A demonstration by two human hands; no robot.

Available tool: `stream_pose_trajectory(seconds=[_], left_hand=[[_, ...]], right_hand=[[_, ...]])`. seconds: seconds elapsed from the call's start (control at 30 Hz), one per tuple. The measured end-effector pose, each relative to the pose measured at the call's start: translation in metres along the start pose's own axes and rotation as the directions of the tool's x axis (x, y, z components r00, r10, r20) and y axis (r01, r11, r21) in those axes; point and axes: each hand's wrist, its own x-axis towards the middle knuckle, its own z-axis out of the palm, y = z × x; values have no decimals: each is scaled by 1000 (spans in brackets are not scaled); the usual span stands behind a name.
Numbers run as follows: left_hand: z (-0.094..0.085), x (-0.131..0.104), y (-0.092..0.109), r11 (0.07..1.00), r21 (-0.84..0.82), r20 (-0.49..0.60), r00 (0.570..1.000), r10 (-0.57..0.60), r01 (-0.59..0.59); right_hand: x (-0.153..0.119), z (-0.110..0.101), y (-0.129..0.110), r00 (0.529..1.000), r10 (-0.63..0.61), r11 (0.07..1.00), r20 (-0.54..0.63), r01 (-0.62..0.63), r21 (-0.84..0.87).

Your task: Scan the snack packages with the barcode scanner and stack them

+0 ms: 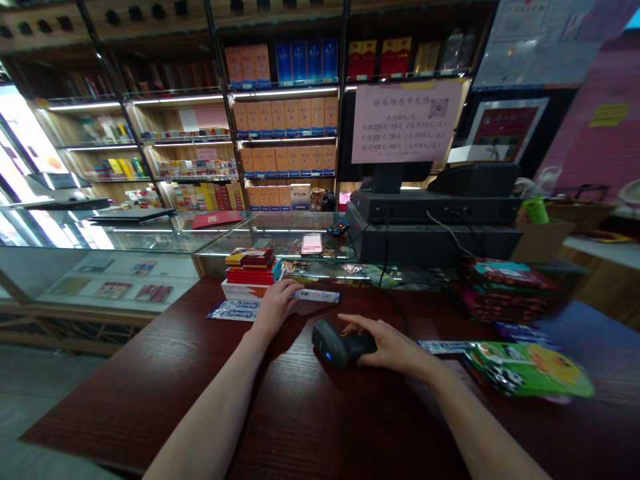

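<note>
Your left forearm (215, 407) and right forearm (475, 407) come in from seven and five o'clock over the dark red tabletop (290, 427). Between them, just below the view's middle, your right hand (393, 347) has its fingers clamped on the handle of a scanner (330, 343) (its blue light glows). From it, your left hand (280, 300) is toward ten o'clock, at one end of a silver-blue packet (320, 295); whether those fingers grip it, I cannot tell.

You have room to move toward eight o'clock, where the left edge slants down to a corner above the floor (30, 387). Past your left hand, a white box (237, 289) of red packs hems you in; a green packet (525, 370) does so at three. Beyond the far edge, a glass counter (270, 230) lies at eleven, lit shelves (285, 140) behind it.
</note>
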Motion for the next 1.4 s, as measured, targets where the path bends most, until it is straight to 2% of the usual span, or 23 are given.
stream_pose_trajectory(seconds=[0.23,0.5,0.93,1.2,1.4], left_hand=[[1,-2,-2,998,57,-22,1000,-12,13],[1,-1,4,991,127,-36,999,-27,32],[0,-2,2,994,107,-33,999,-13,16],[4,-3,-3,993,121,-61,998,16,-9],[2,-3,1,993,116,-24,1000,4,-1]], right_hand=[[0,-11,-9,995,13,980,-95,6,198],[-3,-15,-10,995,46,946,-85,-16,325],[-3,-14,-9,997,48,962,-56,-31,271],[0,-3,5,996,52,998,75,-54,24],[-3,-1,4,992,82,996,96,-79,-34]])
